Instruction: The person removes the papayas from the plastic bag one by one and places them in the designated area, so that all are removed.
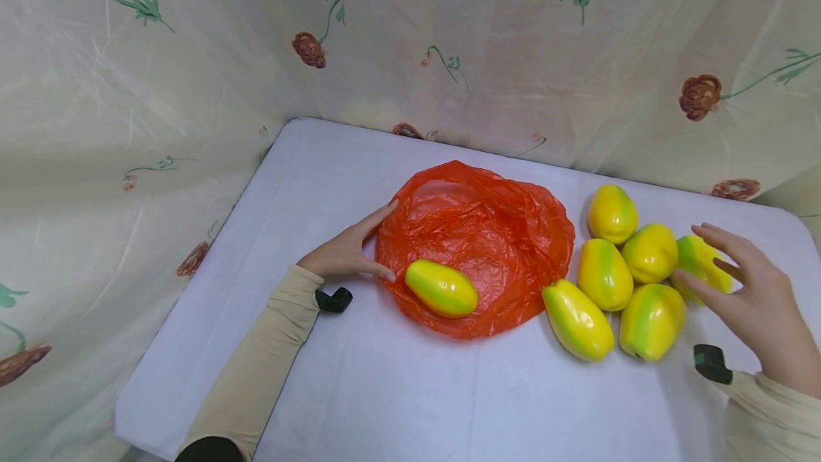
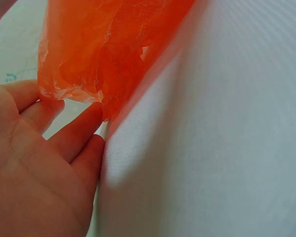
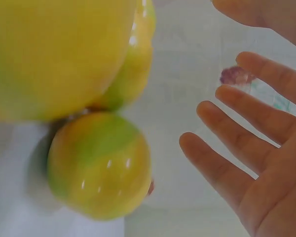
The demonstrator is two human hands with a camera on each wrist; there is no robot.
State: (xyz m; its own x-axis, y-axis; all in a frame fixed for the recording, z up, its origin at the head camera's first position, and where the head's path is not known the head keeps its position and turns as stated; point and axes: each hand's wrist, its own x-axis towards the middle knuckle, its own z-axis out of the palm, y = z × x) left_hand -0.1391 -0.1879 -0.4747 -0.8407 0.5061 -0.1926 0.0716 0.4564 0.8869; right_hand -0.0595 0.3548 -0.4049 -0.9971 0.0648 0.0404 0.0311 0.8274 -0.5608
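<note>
A red plastic bag [image 1: 500,262] lies spread in the middle of the table, with one glossy yellow-green papaya [image 1: 442,289] on its near left part. My left hand [image 1: 349,252] is at the bag's left edge, thumb and fingers apart; in the left wrist view the fingertips [image 2: 91,116] touch the crumpled red plastic [image 2: 98,54]. To the right, my right hand [image 1: 760,291] hovers with spread fingers beside the rightmost papaya [image 1: 702,266], partly hiding it. In the right wrist view a gap separates the hand [image 3: 256,153] from the nearest papaya [image 3: 101,165].
Several more papayas cluster right of the bag, among them a near one [image 1: 577,323] touching its edge and a far one [image 1: 612,214]. The white table [image 1: 398,391] has a flowered curtain [image 1: 500,55] behind it and along its left side.
</note>
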